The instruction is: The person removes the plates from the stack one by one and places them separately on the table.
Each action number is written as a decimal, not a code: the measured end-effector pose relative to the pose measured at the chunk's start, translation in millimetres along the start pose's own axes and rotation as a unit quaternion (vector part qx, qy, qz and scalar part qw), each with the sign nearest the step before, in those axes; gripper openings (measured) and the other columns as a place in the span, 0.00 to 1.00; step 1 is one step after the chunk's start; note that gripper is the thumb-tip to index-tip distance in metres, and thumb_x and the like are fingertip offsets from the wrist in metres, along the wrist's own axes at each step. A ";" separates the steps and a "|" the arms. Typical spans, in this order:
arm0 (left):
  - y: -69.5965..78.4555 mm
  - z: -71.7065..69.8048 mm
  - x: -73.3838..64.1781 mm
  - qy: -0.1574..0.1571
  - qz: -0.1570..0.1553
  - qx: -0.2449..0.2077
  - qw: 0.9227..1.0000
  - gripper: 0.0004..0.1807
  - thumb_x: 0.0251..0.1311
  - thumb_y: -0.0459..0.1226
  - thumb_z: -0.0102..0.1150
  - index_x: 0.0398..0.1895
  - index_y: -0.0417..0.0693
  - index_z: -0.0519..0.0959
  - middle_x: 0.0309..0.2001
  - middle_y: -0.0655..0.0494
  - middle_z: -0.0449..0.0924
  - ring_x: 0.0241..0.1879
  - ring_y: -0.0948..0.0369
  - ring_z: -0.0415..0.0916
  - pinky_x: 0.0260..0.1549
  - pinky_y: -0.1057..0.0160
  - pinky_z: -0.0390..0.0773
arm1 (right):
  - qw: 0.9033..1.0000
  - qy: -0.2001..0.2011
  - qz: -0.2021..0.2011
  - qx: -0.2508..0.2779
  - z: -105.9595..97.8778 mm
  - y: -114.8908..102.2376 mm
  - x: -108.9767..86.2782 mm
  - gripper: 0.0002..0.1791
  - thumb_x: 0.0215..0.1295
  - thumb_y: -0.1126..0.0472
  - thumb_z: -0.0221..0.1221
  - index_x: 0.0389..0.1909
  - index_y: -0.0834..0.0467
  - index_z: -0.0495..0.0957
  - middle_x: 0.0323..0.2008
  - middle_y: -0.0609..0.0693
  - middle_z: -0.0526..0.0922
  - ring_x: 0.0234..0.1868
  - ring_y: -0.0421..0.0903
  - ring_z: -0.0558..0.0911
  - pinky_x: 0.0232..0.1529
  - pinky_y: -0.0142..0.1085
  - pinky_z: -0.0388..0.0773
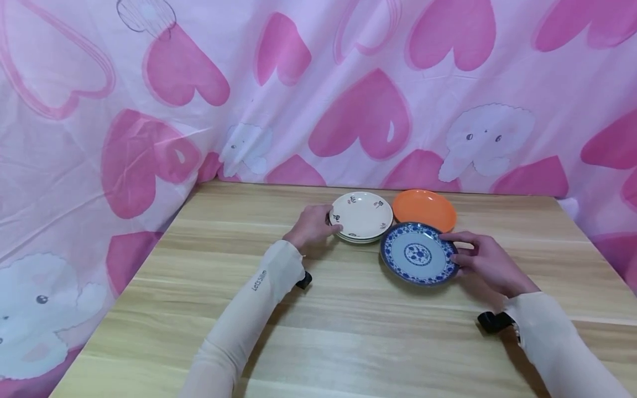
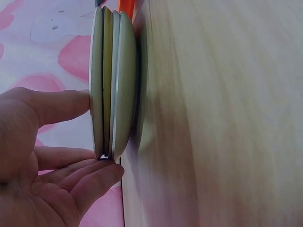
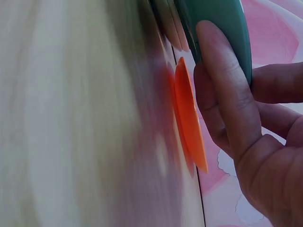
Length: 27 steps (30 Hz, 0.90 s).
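Near the far side of the table, my left hand [image 1: 311, 225] holds the left edge of a stack of cream plates [image 1: 362, 216] with small dark and red designs. The left wrist view has the thumb on the top rim and the fingers at the stack's [image 2: 125, 80] edge. My right hand [image 1: 485, 264] pinches a blue-and-white patterned plate [image 1: 418, 255] by its right rim. It is raised off the table and tilted slightly; its underside [image 3: 222, 12] looks teal in the right wrist view. An orange plate [image 1: 424, 209] lies behind it, partly covered.
The light wooden table [image 1: 338, 331] ends at a pink curtain [image 1: 298, 110] with hearts, hanging behind and to the left. The orange plate stands close beside the cream stack. Black wrist straps [image 1: 495, 321] show below the sleeves.
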<state>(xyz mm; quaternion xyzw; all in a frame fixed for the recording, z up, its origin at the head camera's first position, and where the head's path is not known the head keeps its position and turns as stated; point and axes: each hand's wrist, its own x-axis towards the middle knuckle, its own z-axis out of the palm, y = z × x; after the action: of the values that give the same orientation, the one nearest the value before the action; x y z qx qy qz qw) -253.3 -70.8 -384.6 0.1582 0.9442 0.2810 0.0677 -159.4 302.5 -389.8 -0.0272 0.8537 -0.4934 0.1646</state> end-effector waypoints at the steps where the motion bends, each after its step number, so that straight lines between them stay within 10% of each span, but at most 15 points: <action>1: 0.1 0.1 -0.1 -0.001 -0.001 -0.006 1.000 0.13 0.63 0.44 0.66 0.35 0.46 0.75 0.30 0.57 0.71 0.35 0.59 0.69 0.33 0.67 0.69 | 1.000 -0.001 0.002 -0.005 -1.1 0.1 -1.6 0.30 0.71 0.68 0.54 0.74 0.59 0.64 0.73 0.65 0.59 0.49 0.44 0.82 0.45 0.32 0.87; 27: -3.8 1.0 -1.4 0.011 0.024 0.011 1.000 0.14 0.63 0.45 0.66 0.35 0.44 0.76 0.29 0.58 0.72 0.33 0.60 0.68 0.32 0.67 0.68 | 0.999 -0.034 -0.014 0.036 -6.5 23.0 -18.4 0.31 0.67 0.73 0.54 0.72 0.64 0.64 0.75 0.70 0.58 0.53 0.33 0.79 0.47 0.38 0.87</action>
<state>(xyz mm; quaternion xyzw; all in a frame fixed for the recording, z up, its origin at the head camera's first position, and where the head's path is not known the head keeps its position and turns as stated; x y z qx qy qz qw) -252.8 -73.7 -387.5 0.1783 0.9438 0.2741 0.0486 -141.4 323.6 -401.7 -0.0500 0.8289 -0.5246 0.1878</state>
